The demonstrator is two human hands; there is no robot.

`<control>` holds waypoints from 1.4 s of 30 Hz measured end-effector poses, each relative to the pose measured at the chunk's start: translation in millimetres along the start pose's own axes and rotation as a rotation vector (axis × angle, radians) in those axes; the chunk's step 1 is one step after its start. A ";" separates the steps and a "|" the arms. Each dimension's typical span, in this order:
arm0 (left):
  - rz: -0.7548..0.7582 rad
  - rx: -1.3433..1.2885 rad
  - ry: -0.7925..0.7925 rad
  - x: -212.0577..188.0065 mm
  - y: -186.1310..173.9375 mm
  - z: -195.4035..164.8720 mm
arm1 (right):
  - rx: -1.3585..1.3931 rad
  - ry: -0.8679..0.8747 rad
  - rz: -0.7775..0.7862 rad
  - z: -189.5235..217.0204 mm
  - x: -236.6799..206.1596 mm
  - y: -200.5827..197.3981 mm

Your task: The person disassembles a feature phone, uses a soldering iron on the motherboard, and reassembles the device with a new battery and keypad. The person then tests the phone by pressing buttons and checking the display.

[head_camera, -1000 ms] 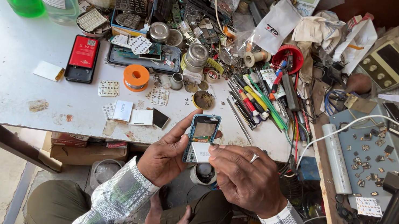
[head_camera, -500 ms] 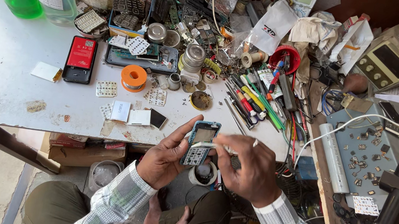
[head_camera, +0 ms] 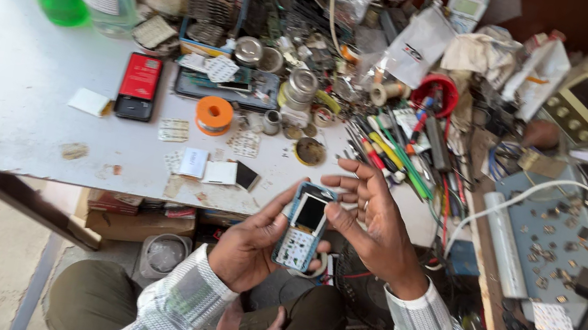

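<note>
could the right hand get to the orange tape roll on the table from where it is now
Probably yes. The right hand is open beside the small phone, which the left hand holds, and only flat cards lie between it and the orange tape roll.

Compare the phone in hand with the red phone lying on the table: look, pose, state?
The blue-framed phone is cradled in the left hand, with the right hand touching its side; the red phone lies flat and untouched on the white table. The blue-framed phone shows a dark screen above a pale keypad; the red phone is mostly red with a black lower end. Both are small bar-shaped handsets, face up.
</note>
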State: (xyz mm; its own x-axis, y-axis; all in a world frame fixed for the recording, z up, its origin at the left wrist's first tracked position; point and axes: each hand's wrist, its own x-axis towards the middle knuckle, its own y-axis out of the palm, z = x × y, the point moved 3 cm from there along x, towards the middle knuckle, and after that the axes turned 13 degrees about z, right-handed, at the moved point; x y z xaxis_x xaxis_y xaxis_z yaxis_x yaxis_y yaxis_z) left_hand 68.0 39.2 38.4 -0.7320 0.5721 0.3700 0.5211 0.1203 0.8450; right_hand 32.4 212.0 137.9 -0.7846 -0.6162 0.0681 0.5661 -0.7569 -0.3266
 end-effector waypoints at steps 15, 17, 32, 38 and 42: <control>-0.111 1.037 0.020 -24.5 21.3 -5.6 | 0.181 0.242 0.031 -23.3 -3.0 12.8; -0.185 1.355 0.099 -28.7 33.2 -6.8 | 0.112 0.218 -0.019 -28.1 -2.1 15.3; -0.359 1.559 0.356 -64.7 37.6 -38.5 | -0.412 -0.062 -0.056 6.2 65.6 37.5; -0.408 0.758 0.313 -111.8 32.8 -35.8 | -0.862 -0.489 0.176 39.4 214.4 90.7; -0.465 0.626 0.366 -145.9 32.9 -36.3 | -1.096 -0.365 0.286 33.1 273.4 131.9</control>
State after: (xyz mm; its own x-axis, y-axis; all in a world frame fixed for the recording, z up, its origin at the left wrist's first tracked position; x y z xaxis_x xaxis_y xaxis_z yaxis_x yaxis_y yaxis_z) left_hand 176.0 -69.8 26.2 -0.9703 0.0693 0.2316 0.2009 0.7641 0.6130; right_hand -99.1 -63.4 144.6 -0.4465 -0.8922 0.0681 0.0522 -0.1019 -0.9934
